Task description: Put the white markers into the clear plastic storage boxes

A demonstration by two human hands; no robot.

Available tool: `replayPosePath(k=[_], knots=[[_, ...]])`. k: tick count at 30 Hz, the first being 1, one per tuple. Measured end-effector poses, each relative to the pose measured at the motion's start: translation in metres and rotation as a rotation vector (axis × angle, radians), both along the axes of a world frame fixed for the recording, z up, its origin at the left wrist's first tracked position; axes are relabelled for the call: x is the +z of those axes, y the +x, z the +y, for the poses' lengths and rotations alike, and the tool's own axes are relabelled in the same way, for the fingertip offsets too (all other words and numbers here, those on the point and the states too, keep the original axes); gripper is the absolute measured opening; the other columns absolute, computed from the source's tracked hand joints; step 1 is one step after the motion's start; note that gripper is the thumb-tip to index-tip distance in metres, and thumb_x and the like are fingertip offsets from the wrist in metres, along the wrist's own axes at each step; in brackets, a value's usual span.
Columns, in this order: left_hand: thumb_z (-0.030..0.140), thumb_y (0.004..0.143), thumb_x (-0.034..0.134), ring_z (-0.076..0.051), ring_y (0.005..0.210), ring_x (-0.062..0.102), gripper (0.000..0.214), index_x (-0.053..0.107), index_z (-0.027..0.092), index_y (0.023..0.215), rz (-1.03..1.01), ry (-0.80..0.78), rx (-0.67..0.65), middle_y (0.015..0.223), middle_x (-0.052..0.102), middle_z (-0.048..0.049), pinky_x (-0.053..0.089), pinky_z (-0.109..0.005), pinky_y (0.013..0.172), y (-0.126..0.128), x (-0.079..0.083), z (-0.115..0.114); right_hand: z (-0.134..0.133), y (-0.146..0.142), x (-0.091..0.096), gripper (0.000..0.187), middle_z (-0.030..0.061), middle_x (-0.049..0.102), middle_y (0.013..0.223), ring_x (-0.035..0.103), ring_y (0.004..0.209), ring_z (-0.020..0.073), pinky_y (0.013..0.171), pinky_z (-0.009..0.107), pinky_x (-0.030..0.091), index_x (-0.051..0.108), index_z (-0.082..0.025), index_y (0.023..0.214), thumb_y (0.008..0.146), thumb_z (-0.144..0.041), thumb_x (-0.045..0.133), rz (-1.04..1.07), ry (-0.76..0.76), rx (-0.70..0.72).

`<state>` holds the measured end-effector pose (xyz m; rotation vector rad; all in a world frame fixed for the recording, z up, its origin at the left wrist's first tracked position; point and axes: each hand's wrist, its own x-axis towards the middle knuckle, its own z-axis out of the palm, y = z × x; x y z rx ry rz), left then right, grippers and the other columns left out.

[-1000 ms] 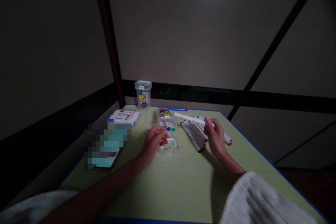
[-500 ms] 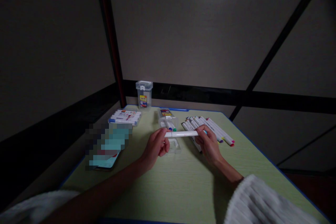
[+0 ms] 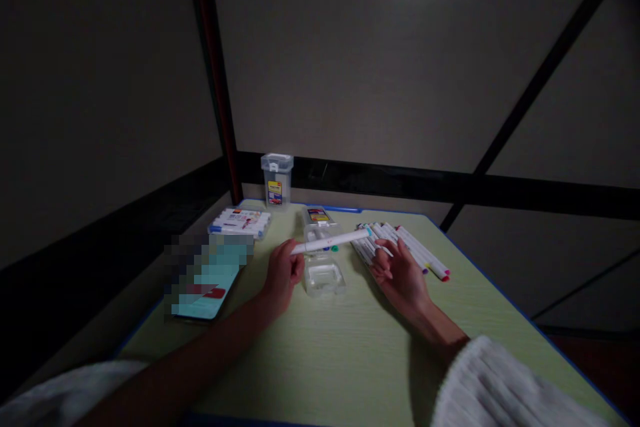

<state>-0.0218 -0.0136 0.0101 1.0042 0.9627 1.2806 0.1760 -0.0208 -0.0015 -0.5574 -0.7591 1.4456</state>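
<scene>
My left hand (image 3: 283, 277) pinches a white marker (image 3: 330, 241) by one end. The marker slants up to the right, its teal-tipped end free. Below that end, my right hand (image 3: 401, 278) holds nothing, its fingers apart and partly curled, just short of the row of white markers (image 3: 417, 248) with coloured ends. Beneath the held marker a clear plastic case (image 3: 320, 216) lies on its side, its lid (image 3: 325, 278) swung open toward me. A few markers, with blue and green ends, are inside the case, partly hidden.
An upright clear box (image 3: 278, 180) with a yellow label stands at the back left. In front of it is a flat pack of markers (image 3: 241, 222). A phone (image 3: 213, 280), its screen lit and partly pixelated, rests at the left edge of the green table (image 3: 320, 360).
My right hand has let go of the marker's right end and opened. My left hand has moved slightly left with the marker, whose free end now tilts upward.
</scene>
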Motion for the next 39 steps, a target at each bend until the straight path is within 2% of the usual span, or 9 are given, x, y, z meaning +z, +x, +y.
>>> replayPosePath(k=[4,9,13,17,21,25,29,35,39], knots=[[0.038,0.073,0.042,-0.004,0.028,0.024,0.028,0.036,0.019,0.054,0.037,0.058,0.041,0.031,0.033,0.0085,0.014,-0.018,0.033,0.004,-0.002,-0.003,-0.002,-0.004,-0.002,0.025,-0.0073,0.04,0.04,0.025,0.033,0.0052,0.037,0.017,0.026,0.054,-0.02,0.077,0.079,-0.044,0.049,-0.021,-0.021,0.097],[0.043,0.072,0.044,-0.004,0.029,0.029,0.026,0.047,0.017,0.07,0.11,0.062,0.007,0.035,0.04,0.0088,0.016,-0.015,0.032,0.007,-0.005,-0.005,-0.004,-0.009,-0.004,0.031,-0.0059,0.043,0.037,0.026,0.03,0.0049,0.034,0.018,0.021,0.052,-0.019,0.073,0.077,-0.05,0.048,-0.073,-0.012,0.204],[0.047,0.07,0.044,-0.004,0.028,0.033,0.031,0.049,0.016,0.072,0.14,0.076,-0.059,0.038,0.045,0.0074,0.021,-0.015,0.032,0.01,-0.004,-0.008,-0.005,-0.01,-0.004,0.035,-0.0065,0.042,0.035,0.023,0.028,0.0034,0.032,0.018,0.015,0.055,-0.017,0.073,0.075,-0.051,0.05,-0.13,-0.04,0.163],[0.047,0.069,0.045,-0.005,0.027,0.034,0.032,0.048,0.016,0.074,0.152,0.089,-0.113,0.038,0.046,0.007,0.022,-0.016,0.031,0.011,-0.002,-0.01,-0.006,-0.011,-0.005,0.031,-0.0078,0.038,0.033,0.023,0.027,0.0034,0.031,0.018,0.013,0.054,-0.017,0.069,0.075,-0.047,0.052,-0.19,-0.093,0.063],[0.044,0.07,0.043,-0.005,0.027,0.034,0.031,0.051,0.015,0.078,0.172,0.1,-0.139,0.037,0.046,0.0067,0.023,-0.016,0.031,0.01,-0.003,-0.008,-0.006,-0.012,-0.005,0.024,-0.0079,0.037,0.033,0.024,0.028,0.0035,0.032,0.018,0.013,0.054,-0.016,0.067,0.074,-0.039,0.054,-0.232,-0.08,0.021],[0.04,0.071,0.04,-0.005,0.026,0.032,0.032,0.054,0.013,0.08,0.178,0.093,-0.149,0.035,0.044,0.007,0.022,-0.016,0.03,0.008,-0.005,-0.007,-0.007,-0.013,-0.004,0.018,-0.0077,0.038,0.033,0.024,0.029,0.0037,0.033,0.019,0.015,0.055,-0.016,0.068,0.074,-0.032,0.053,-0.223,-0.044,0.037],[0.044,0.073,0.039,-0.004,0.025,0.028,0.039,0.058,0.011,0.076,0.218,0.08,-0.091,0.032,0.04,0.007,0.019,-0.017,0.03,0.009,-0.004,-0.008,-0.007,-0.012,-0.005,0.014,-0.0072,0.039,0.036,0.027,0.031,0.0037,0.033,0.018,0.017,0.056,-0.015,0.066,0.07,-0.029,0.055,-0.22,-0.036,0.091],[0.053,0.071,0.043,-0.004,0.024,0.026,0.048,0.061,0.009,0.073,0.236,0.041,-0.063,0.03,0.039,0.0067,0.017,-0.018,0.029,0.012,-0.003,-0.01,-0.006,-0.012,-0.007,0.029,-0.0059,0.042,0.034,0.028,0.027,0.0033,0.03,0.019,0.013,0.055,-0.014,0.063,0.072,-0.042,0.056,-0.262,-0.126,0.095],[0.052,0.072,0.042,-0.005,0.024,0.032,0.047,0.062,0.009,0.074,0.22,0.019,-0.093,0.032,0.044,0.0047,0.018,-0.019,0.03,0.012,-0.003,-0.01,-0.007,-0.013,-0.006,0.029,-0.0059,0.043,0.034,0.028,0.027,0.0032,0.03,0.019,0.013,0.056,-0.014,0.062,0.07,-0.041,0.06,-0.284,-0.103,0.077]])
